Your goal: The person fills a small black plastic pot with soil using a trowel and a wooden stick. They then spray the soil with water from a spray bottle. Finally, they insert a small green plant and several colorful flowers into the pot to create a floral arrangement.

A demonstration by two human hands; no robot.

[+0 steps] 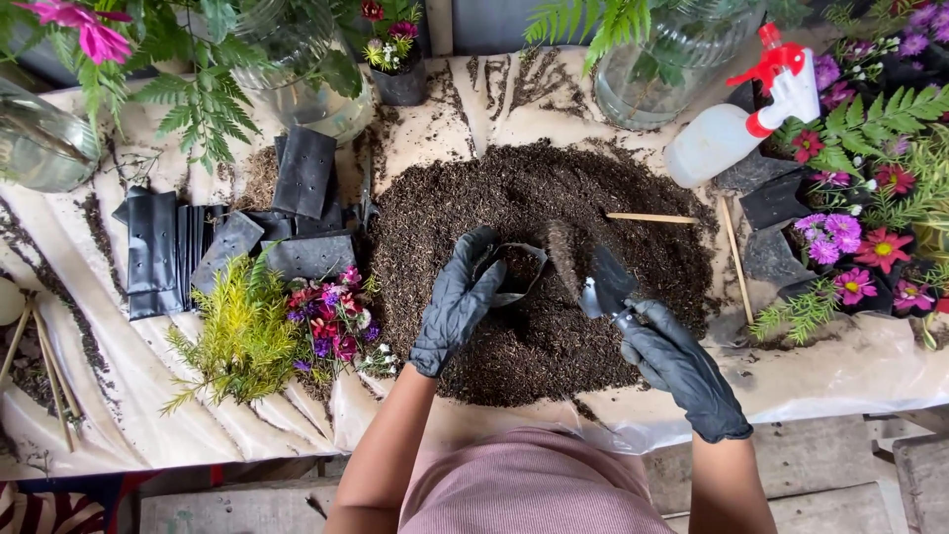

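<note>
A big heap of dark potting soil (514,198) covers the middle of the sheeted table. My left hand (457,302), in a black glove, holds a small black nursery bag (519,269) open over the heap. My right hand (682,368), also gloved, grips a small metal trowel (605,287) whose blade tilts toward the bag's mouth with soil spilling off it. A thin wooden stick (652,218) lies on the soil beyond the trowel.
Flat black nursery bags (232,232) lie stacked at the left, beside a yellow-green plant (237,336) and small mixed flowers (331,321). A white spray bottle with a red trigger (736,124) and pink flowers (855,247) sit at the right. Glass jars (657,69) stand at the back.
</note>
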